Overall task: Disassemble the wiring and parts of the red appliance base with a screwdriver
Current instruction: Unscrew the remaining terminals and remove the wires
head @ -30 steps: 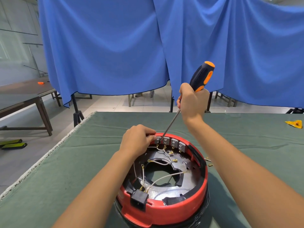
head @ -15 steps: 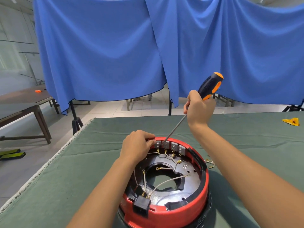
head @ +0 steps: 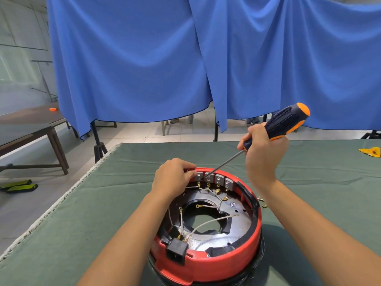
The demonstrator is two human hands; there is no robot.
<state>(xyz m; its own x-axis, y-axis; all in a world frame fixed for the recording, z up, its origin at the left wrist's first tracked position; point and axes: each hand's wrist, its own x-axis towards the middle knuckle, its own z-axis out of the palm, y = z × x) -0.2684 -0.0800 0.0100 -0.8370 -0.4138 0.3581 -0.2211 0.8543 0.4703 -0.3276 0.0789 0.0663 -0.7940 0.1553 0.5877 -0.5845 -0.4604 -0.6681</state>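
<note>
Both hands are busy in the head view: the right hand [head: 262, 149] wraps the screwdriver [head: 276, 125] handle, its tip set among the grey switches [head: 214, 179] on the far rim. The left hand [head: 173, 178] pinches the leftmost switch, fingers curled. Sitting on the green table [head: 103, 203], the red base [head: 208, 263] looks stiff and steady; its thin wires [head: 208, 221] seem limp and easily torn, best held by their brass ends.

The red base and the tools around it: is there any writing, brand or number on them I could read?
None can be read.
Red base: no print shows.
Small round mark on the metal plate inside: too small to read.
Screwdriver handle: only a dotted grip pattern, no words.
Yellow item at the table's far right: too blurred to tell.
</note>
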